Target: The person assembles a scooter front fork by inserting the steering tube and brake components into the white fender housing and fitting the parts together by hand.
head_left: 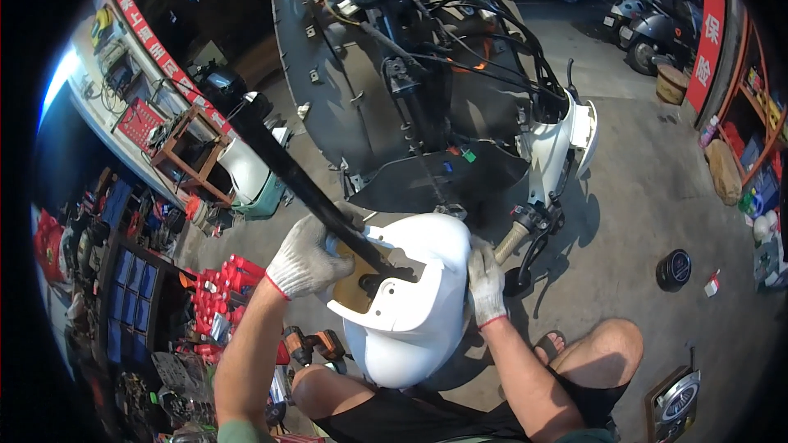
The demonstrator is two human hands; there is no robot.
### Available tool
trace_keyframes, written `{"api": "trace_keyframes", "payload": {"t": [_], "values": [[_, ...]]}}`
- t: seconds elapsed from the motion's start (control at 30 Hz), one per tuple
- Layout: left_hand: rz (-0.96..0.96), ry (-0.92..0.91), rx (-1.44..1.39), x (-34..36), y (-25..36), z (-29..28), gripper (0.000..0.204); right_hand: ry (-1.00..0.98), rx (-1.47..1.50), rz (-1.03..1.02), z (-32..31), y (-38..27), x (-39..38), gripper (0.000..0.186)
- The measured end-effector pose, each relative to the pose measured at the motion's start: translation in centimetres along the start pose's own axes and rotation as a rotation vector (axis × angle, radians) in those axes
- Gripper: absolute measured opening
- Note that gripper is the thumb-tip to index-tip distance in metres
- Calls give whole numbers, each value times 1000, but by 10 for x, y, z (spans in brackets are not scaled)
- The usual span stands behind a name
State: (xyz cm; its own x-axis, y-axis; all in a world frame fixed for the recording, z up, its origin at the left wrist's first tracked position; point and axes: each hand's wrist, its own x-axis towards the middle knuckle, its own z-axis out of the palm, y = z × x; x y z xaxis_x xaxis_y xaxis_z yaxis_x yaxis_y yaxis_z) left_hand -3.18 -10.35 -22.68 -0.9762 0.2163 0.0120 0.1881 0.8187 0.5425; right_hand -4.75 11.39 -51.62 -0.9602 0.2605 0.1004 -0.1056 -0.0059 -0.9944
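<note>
I have a white plastic scooter cover (414, 344) in front of me, with a long black bar (297, 182) rising out of its opening toward the upper left. My left hand (308, 262), in a grey-white work glove, grips the cover's upper left rim beside the bar; some fingertips are hidden. My right hand (487, 279), gloved too, holds the right side of the cover, fingers together along it. Just right of it lies a handlebar grip (514, 244) with a black lever. Beyond stands the scooter's stripped front body (410, 115) with exposed cables.
Red tool cases (226, 287) and an orange-black drill (312, 346) lie left of my knees, near shelves of parts (123, 295). A black round tin (673, 269) sits on the floor at right, below a cluttered rack (743, 156). Parked scooters (639, 33) stand at upper right.
</note>
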Motion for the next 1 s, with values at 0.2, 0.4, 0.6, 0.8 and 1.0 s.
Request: {"api": "trace_keyframes", "payload": {"t": [0.2, 0.4, 0.6, 0.8, 1.0], "values": [[-8, 6, 48, -2, -8, -4, 47, -123, -57, -4, 28, -40, 99, 36], [-39, 1, 119, -10, 0, -9, 48, -454, -776, -46, 66, -60, 153, 41], [-47, 17, 185, -20, -4, -12, 49, -652, -914, 43, 75, -8, 178, 57], [-51, 22, 209, -29, -3, -16, 50, -638, -983, -8, 70, -1, 170, 51], [-53, 27, 233, -33, -2, -12, 52, -331, -1032, -315, 20, 2, 160, 36]]}}
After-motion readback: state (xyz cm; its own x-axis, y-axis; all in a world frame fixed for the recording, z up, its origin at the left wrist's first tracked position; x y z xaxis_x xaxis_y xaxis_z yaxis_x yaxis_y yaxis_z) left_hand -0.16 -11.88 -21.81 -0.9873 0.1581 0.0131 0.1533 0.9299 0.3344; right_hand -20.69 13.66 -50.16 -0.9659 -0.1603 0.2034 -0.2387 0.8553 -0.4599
